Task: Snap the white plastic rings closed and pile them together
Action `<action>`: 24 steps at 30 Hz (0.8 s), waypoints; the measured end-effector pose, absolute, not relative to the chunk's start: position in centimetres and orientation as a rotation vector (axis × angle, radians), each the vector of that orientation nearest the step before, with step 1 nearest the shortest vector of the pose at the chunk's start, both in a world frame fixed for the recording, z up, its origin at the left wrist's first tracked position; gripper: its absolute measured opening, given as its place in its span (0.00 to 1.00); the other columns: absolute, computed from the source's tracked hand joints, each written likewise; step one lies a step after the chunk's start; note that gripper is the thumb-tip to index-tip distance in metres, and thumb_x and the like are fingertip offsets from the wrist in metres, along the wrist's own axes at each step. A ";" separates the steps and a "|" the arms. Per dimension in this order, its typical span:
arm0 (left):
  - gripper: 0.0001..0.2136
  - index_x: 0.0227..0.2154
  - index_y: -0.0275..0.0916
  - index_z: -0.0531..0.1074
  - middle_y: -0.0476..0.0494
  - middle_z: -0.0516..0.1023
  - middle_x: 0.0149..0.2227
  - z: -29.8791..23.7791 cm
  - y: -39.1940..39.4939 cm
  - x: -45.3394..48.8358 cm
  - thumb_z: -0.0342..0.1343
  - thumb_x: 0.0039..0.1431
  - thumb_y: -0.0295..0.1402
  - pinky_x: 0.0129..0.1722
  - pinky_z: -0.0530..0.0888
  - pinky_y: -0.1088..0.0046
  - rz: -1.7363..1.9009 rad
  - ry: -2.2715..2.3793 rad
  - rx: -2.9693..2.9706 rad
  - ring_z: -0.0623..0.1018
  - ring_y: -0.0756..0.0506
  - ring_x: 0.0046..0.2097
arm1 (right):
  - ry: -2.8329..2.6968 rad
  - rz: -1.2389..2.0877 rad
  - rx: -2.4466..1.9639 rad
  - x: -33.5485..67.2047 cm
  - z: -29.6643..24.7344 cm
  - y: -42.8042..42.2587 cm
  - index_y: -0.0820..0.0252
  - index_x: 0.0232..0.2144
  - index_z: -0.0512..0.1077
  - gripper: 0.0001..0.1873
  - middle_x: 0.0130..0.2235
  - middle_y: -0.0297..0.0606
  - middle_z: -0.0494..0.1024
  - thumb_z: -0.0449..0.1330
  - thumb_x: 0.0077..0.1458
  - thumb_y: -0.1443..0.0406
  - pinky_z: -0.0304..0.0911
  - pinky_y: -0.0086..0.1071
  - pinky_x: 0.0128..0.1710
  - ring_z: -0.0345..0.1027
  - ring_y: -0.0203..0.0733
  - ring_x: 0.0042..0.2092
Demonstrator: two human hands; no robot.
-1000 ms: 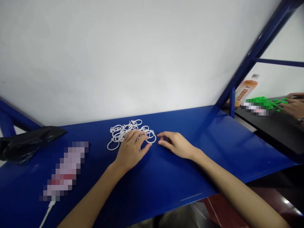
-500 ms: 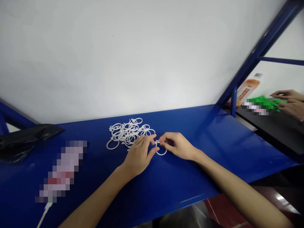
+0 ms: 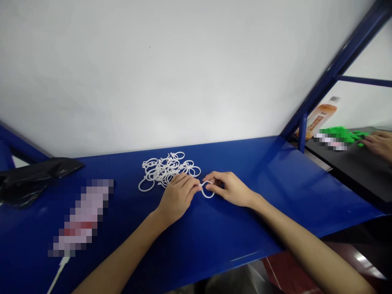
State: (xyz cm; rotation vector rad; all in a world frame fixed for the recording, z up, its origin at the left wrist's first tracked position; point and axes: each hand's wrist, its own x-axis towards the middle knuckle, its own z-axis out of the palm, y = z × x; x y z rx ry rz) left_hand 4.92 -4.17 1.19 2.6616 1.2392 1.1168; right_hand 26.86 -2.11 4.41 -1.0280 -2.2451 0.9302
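Pinched between the thumb and fingers of my left hand is the knobbly joint of a thin white plastic ring. My right hand has its thumb and index finger at the ring's upper right side, curled around it. The ring's lower curve shows below both hands, just above the blue table. Just behind my left hand lies a loose pile of similar white rings, several with small knotted-looking ends. My left fingers hide part of the pile and the ring's joint.
A blurred-out pale object with a white cable lies at left. Behind it is a black plastic bag. At right, beyond the blue frame, another person's hand is near green pieces and an orange bottle.
My left thumb and fingers have closed on the ring's joint. My right fingers have shifted from the joint onto the ring's side. The other person's hands have moved right.
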 end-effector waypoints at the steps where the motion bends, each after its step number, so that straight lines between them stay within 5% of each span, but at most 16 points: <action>1: 0.09 0.34 0.41 0.71 0.48 0.77 0.32 1.2 -4.1 4.9 0.48 0.70 0.33 0.42 0.70 0.65 1.119 1.234 2.667 0.73 0.45 0.38 | -2.260 0.914 -1.023 26.8 4.4 -2.1 0.58 0.44 0.74 0.10 0.31 0.32 0.78 0.58 0.64 0.59 0.63 0.28 0.33 0.69 0.34 0.31; 16: 0.11 0.33 0.41 0.73 0.48 0.79 0.32 1.0 -4.0 4.9 0.48 0.69 0.32 0.42 0.70 0.64 1.003 1.185 2.675 0.74 0.45 0.39 | -2.442 0.740 -0.935 26.6 3.8 -2.2 0.59 0.37 0.74 0.09 0.32 0.35 0.78 0.55 0.66 0.62 0.60 0.27 0.33 0.69 0.35 0.31; 24: 0.07 0.45 0.41 0.70 0.50 0.79 0.32 0.5 -4.1 5.0 0.54 0.65 0.28 0.46 0.70 0.62 0.976 1.371 2.590 0.75 0.43 0.41 | -2.561 0.422 -0.856 26.4 2.7 -2.5 0.60 0.34 0.69 0.15 0.32 0.37 0.76 0.48 0.70 0.61 0.55 0.28 0.29 0.66 0.36 0.29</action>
